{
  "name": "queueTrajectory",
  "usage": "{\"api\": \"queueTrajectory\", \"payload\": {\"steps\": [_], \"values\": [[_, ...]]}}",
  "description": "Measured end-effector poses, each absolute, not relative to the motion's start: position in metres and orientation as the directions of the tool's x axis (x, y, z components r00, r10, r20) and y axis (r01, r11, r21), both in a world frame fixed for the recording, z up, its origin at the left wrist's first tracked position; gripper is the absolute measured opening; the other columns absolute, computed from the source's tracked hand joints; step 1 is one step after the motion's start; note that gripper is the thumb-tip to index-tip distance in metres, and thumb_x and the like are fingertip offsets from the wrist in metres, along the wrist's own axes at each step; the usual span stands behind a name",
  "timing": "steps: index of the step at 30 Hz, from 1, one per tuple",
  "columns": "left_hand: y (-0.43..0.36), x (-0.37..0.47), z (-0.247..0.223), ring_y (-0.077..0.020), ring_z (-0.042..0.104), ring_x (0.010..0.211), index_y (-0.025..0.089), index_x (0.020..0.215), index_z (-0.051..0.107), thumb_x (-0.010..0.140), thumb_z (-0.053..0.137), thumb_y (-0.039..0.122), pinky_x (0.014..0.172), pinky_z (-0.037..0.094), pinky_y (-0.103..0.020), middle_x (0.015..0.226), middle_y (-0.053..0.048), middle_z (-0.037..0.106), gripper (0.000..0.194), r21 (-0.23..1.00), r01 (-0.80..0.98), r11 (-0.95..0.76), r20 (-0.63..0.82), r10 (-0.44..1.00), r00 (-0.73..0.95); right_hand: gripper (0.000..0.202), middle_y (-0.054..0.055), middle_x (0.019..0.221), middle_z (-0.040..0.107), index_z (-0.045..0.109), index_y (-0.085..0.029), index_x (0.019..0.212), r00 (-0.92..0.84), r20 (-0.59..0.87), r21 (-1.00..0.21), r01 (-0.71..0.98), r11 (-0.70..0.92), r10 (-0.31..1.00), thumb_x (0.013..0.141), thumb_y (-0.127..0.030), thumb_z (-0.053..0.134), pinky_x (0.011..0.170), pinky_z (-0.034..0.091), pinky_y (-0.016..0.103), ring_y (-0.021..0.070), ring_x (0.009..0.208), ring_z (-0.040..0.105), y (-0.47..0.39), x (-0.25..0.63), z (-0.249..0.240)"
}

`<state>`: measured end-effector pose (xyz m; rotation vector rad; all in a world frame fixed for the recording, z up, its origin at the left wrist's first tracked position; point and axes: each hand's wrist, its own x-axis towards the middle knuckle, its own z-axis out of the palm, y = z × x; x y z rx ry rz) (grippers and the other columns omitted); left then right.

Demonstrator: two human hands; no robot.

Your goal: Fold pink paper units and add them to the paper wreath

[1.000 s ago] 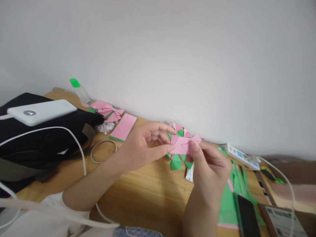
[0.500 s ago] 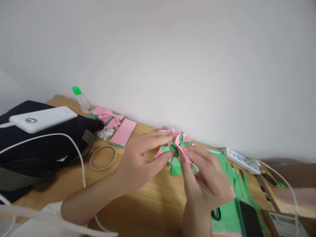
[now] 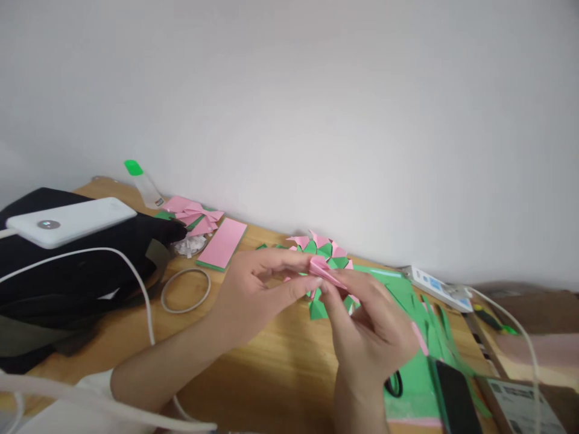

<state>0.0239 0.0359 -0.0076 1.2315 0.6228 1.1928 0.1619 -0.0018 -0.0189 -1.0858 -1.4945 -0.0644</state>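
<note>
Left hand [image 3: 253,289] and right hand [image 3: 371,328] meeting over the wooden desk [image 3: 253,361], fingertips pinched from both sides on a small folded pink paper piece [image 3: 324,271]. Piece held just above, perhaps touching, a pink-and-green paper rosette [image 3: 323,253] lying flat on the desk close to the white wall [image 3: 316,108]; exact contact between piece and rosette impossible to tell. Left thumb and forefinger narrow on the piece's near end, right fingers closed on its far end (remaining fingers curled loosely beneath). To the right of the rosette, a green paper sheet [image 3: 416,374] with cut green strips [image 3: 436,328] lying on it, black scissor handles [image 3: 395,383] poking out from under the right wrist, a dark phone [image 3: 456,398] at the sheet's lower edge. Farther left along the wall, a pink paper stack [image 3: 221,243], a second folded pink shape [image 3: 192,212], a glue bottle with green cap [image 3: 142,181] leaning toward the wall. A rubber band ring [image 3: 185,290] flat on the wood between the stack and a black bag [image 3: 67,271]; a white power bank [image 3: 67,220] resting atop the bag, white cable [image 3: 136,283] trailing down from it.
</note>
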Motion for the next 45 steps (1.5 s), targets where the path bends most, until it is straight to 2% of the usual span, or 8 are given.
{"api": "queueTrajectory", "payload": {"steps": [5, 8, 12, 17, 24, 29, 37, 45], "values": [[0.042, 0.025, -0.012, -0.0142, 0.070, 0.064, 0.022, 0.080, 0.080, 0.076, 0.074, 0.019, 0.064, 0.060, -0.024, 0.069, -0.001, 0.076, 0.008, 0.947, -0.318, -0.050, 0.146, 0.947, 0.286, 0.032, -0.003, 0.080, 0.075, 0.069, -0.028, 0.102, 0.199, 0.792, -0.523, 0.710, 0.471, 0.578, 0.076, -0.011, 0.075, 0.049, 0.050, 0.024, 0.0090, 0.049, 0.058, -0.004, 0.161, -0.024], [0.044, 0.022, -0.014, -0.0143, 0.066, 0.056, 0.020, 0.079, 0.080, 0.076, 0.074, 0.023, 0.057, 0.058, -0.025, 0.060, -0.001, 0.071, 0.007, 0.973, -0.220, -0.073, 0.134, 0.952, 0.276, 0.026, -0.003, 0.072, 0.073, 0.070, -0.026, 0.099, 0.203, 0.695, -0.657, 0.568, 0.495, 0.690, 0.077, -0.012, 0.074, 0.050, 0.052, 0.024, 0.0109, 0.054, 0.061, -0.003, 0.166, -0.022], [0.043, 0.021, -0.014, -0.0167, 0.069, 0.063, 0.017, 0.077, 0.078, 0.076, 0.074, 0.021, 0.063, 0.058, -0.027, 0.060, -0.001, 0.070, 0.005, 0.972, -0.220, -0.081, 0.144, 0.946, 0.289, 0.014, -0.003, 0.068, 0.071, 0.072, -0.024, 0.089, 0.153, 0.563, -0.800, 0.348, 0.489, 0.812, 0.081, -0.012, 0.071, 0.050, 0.051, 0.024, 0.0110, 0.056, 0.062, 0.001, 0.173, -0.018], [0.041, 0.025, -0.011, -0.0134, 0.068, 0.063, 0.019, 0.075, 0.078, 0.075, 0.073, 0.017, 0.060, 0.057, -0.022, 0.068, 0.000, 0.075, 0.005, 0.961, -0.253, -0.109, 0.181, 0.944, 0.278, 0.014, -0.001, 0.074, 0.071, 0.074, -0.026, 0.085, 0.175, 0.553, -0.818, 0.304, 0.489, 0.815, 0.079, -0.013, 0.073, 0.055, 0.050, 0.025, 0.0130, 0.068, 0.064, 0.003, 0.176, -0.018], [0.040, 0.024, -0.006, -0.0134, 0.065, 0.060, 0.020, 0.069, 0.076, 0.079, 0.071, 0.023, 0.056, 0.053, -0.022, 0.063, 0.001, 0.073, 0.012, 0.985, -0.129, -0.118, 0.149, 0.953, 0.262, 0.018, -0.002, 0.076, 0.070, 0.074, -0.027, 0.084, 0.152, 0.564, -0.807, 0.311, 0.502, 0.812, 0.079, -0.010, 0.073, 0.056, 0.049, 0.024, 0.0129, 0.071, 0.064, 0.004, 0.179, -0.020], [0.041, 0.023, -0.007, -0.0154, 0.067, 0.064, 0.018, 0.068, 0.076, 0.081, 0.069, 0.020, 0.062, 0.055, -0.025, 0.064, -0.001, 0.073, 0.016, 0.980, -0.160, -0.118, 0.162, 0.940, 0.299, 0.022, -0.002, 0.078, 0.070, 0.074, -0.027, 0.086, 0.138, 0.567, -0.807, 0.294, 0.513, 0.812, 0.078, -0.007, 0.073, 0.058, 0.049, 0.024, 0.0120, 0.072, 0.063, 0.004, 0.178, -0.020], [0.040, 0.024, -0.008, -0.0132, 0.071, 0.072, 0.019, 0.075, 0.079, 0.080, 0.068, 0.009, 0.070, 0.058, -0.020, 0.077, -0.001, 0.078, 0.016, 0.907, -0.324, -0.271, 0.354, 0.906, 0.233, 0.016, -0.004, 0.074, 0.068, 0.072, -0.027, 0.082, 0.088, 0.451, -0.886, 0.165, 0.433, 0.888, 0.081, -0.011, 0.072, 0.057, 0.048, 0.022, 0.0094, 0.066, 0.059, 0.004, 0.178, -0.020], [0.039, 0.025, -0.011, -0.0108, 0.067, 0.065, 0.023, 0.078, 0.080, 0.082, 0.068, 0.013, 0.063, 0.056, -0.019, 0.065, 0.002, 0.072, 0.016, 0.912, -0.352, -0.209, 0.306, 0.919, 0.247, 0.009, -0.004, 0.071, 0.063, 0.072, -0.027, 0.087, 0.095, 0.325, -0.944, 0.087, 0.317, 0.941, 0.081, -0.021, 0.073, 0.054, 0.046, 0.022, 0.0085, 0.058, 0.053, 0.004, 0.179, -0.022]]}}
